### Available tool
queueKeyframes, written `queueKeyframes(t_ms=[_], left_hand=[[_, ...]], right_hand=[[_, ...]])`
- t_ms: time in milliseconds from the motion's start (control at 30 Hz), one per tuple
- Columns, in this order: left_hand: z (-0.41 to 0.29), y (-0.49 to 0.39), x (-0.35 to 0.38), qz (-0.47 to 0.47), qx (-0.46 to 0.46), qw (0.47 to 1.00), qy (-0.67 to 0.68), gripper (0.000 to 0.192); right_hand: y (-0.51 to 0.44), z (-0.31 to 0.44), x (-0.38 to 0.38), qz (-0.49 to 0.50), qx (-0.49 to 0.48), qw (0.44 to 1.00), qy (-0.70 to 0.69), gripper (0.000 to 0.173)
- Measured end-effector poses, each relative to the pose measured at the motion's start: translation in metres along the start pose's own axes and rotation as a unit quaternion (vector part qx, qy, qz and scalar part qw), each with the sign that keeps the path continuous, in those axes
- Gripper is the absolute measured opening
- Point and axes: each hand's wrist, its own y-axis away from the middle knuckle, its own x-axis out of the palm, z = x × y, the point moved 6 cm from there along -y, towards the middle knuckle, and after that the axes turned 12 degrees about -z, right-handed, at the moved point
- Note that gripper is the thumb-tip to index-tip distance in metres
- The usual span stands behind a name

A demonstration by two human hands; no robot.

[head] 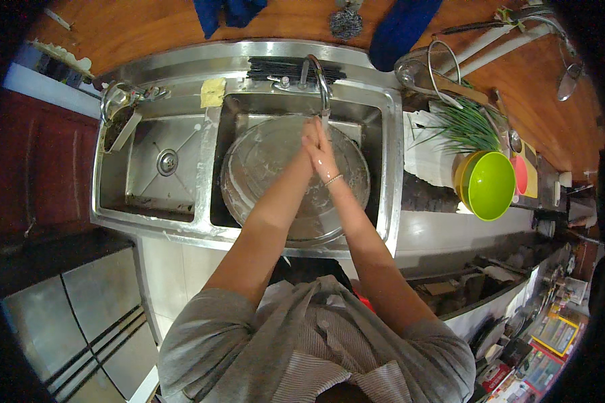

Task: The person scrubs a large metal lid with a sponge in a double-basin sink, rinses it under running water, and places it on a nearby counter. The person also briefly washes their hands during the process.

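Observation:
My left hand (310, 135) and my right hand (324, 153) are pressed palm to palm beneath the curved chrome faucet (321, 80). Water runs from the spout beside my fingers, and the skin of my right hand glistens wet. A beaded bracelet (334, 180) circles my right wrist. Whatever lies between the palms is hidden; no object shows outside them. Below my hands, a large round basin (262, 166), with what looks like water in it, fills most of the right bowl of the stainless steel sink (390, 166). My forearms cross over its near rim.
The left sink bowl (148, 138) has a drain strainer (168, 162) and a second faucet (126, 94). A yellow cloth (213, 92) lies on the divider. To the right are green onions (466, 126), a lime-green bowl (491, 185) and a glass lid (413, 68).

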Motion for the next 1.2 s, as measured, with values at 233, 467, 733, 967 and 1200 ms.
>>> queueKeyframes(t_ms=[233, 467, 733, 967, 1200], left_hand=[[-0.010, 0.020, 0.011, -0.008, 0.030, 0.998, -0.049, 0.029], [-0.017, 0.018, -0.001, -0.002, 0.073, 0.989, -0.127, 0.028], [-0.047, 0.045, 0.006, 0.037, 0.169, 0.906, -0.387, 0.027], [-0.021, 0.029, -0.004, -0.021, -0.170, 0.967, 0.188, 0.034], [-0.023, 0.033, -0.025, -0.097, -0.183, 0.893, 0.399, 0.041]], right_hand=[[-0.018, -0.014, -0.006, 0.038, 0.214, 0.972, -0.086, 0.080], [-0.011, -0.046, 0.010, -0.009, 0.186, 0.982, -0.005, 0.056], [-0.013, -0.050, -0.014, -0.084, 0.375, 0.921, -0.066, 0.028], [-0.024, -0.046, 0.000, -0.154, 0.454, 0.759, -0.441, 0.046], [-0.014, -0.047, 0.014, -0.192, 0.431, 0.743, -0.475, 0.058]])
